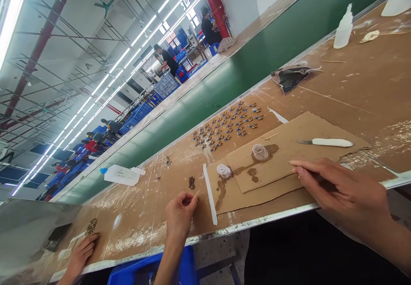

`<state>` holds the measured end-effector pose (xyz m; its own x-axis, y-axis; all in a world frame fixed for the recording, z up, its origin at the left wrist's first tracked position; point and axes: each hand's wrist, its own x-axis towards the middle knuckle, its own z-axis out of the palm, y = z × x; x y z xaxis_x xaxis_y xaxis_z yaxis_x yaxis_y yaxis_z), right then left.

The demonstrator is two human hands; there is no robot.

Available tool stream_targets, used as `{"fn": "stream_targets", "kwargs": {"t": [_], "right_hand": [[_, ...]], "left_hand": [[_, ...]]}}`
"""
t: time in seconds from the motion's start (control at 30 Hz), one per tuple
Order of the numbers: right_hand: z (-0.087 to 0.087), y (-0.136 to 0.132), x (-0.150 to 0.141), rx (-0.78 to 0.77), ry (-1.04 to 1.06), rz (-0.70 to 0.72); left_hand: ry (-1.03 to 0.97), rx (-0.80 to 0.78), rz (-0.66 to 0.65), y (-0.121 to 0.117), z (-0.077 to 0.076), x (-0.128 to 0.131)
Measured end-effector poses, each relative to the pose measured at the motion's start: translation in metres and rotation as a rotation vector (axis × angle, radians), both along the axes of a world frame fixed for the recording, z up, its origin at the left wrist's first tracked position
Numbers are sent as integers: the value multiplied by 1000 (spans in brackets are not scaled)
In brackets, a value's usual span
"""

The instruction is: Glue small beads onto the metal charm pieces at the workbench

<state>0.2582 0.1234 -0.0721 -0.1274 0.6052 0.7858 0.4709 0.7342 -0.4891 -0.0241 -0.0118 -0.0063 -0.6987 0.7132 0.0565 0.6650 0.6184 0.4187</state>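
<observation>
My left hand (pixel 181 211) is closed in a pinch above the bench, just below a small pile of dark brown pieces (pixel 192 182). Something tiny and dark shows at its fingertips, too small to name. Over the right part of the cardboard sheet (pixel 308 178), my right hand (pixel 340 188) has thumb and forefinger pressed together; what they hold, if anything, is hidden. On that cardboard sit two small clear cups (pixel 260 152) with whitish contents, brown wet stains around them. A white-handled knife (pixel 332 142) lies beyond my right hand.
Rows of small blue-and-gold pieces (pixel 227 124) stand behind the cardboard. A labelled bottle (pixel 122 175) lies on its side to the left, near a co-worker's hand (pixel 81 250). A dark cloth (pixel 292 78) and white squeeze bottle (pixel 343 30) are farther right. A green belt (pixel 199 100) runs behind.
</observation>
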Motion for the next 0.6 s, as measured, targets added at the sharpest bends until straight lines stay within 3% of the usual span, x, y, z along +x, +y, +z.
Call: {"fn": "stream_targets", "kwargs": {"t": [0.23,0.4,0.5,0.6], "right_hand": [[0,1,-1,-9,10,16],[8,-6,2,54,47,80],[15,-23,-6,51,64,254],[19,-44,-24,-130,112,563]], "left_hand": [[13,17,-17,-1,-7,-6],[-22,120,-26,-10,1,6],[-189,358,-21,-21,5,35],[-373,598,29,-32,-3,70]]}}
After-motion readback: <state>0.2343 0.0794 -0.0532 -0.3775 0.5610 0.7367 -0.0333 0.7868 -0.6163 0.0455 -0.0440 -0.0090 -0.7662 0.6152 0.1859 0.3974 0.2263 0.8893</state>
